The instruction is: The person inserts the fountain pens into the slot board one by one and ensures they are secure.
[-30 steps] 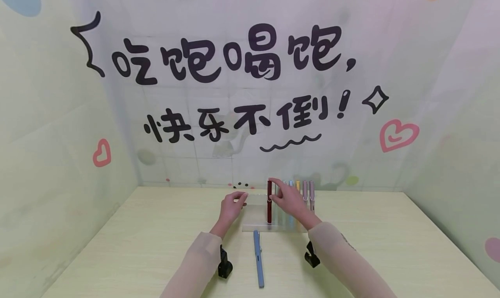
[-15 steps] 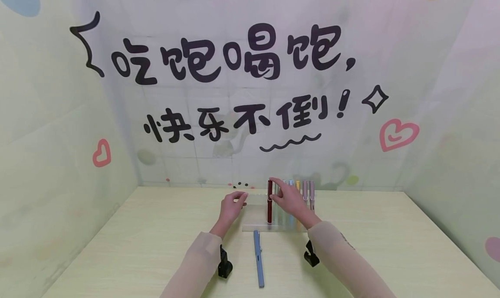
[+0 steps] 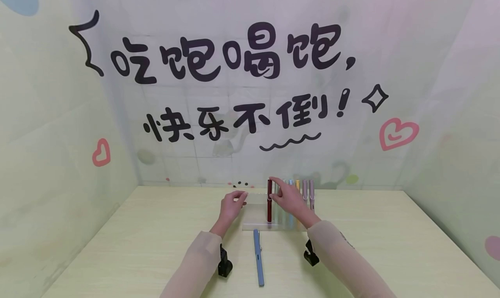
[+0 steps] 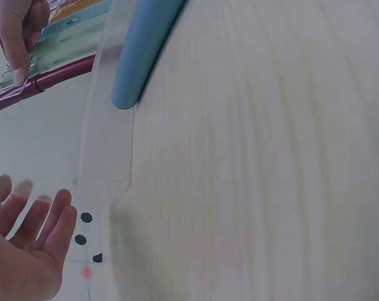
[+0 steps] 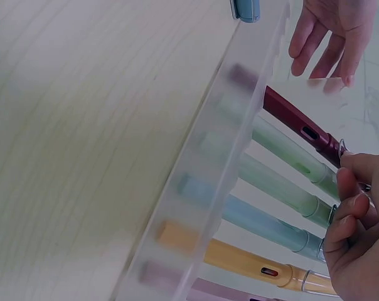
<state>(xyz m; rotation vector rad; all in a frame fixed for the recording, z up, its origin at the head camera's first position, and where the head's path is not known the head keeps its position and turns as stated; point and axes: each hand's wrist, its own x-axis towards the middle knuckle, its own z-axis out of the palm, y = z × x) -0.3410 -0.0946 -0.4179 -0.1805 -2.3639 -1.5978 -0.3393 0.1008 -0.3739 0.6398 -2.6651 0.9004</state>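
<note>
A clear pen stand point(image 3: 255, 212) stands on the table with several pens upright in a row. My left hand point(image 3: 231, 207) grips the stand's left edge, thumb and fingers on either side of the clear panel point(image 4: 105, 147). With thumb and forefinger my right hand point(image 3: 291, 200) pinches the upper part of a dark red pen point(image 3: 269, 211), the leftmost in the row. Its lower end is behind the stand's frosted front lip point(image 5: 224, 125). Right of it are pale green pens point(image 5: 280, 185), a light blue pen point(image 5: 271, 226), a yellow pen point(image 5: 240, 257) and mauve pens point(image 3: 311, 189), partly hidden by my right hand.
A blue pen point(image 3: 258, 259) lies on the wooden table point(image 3: 156, 246) in front of the stand, between my forearms. Behind the stand rises a printed fabric backdrop point(image 3: 215, 172); side panels flank the table. Black camera mounts point(image 3: 224, 263) hang at both wrists.
</note>
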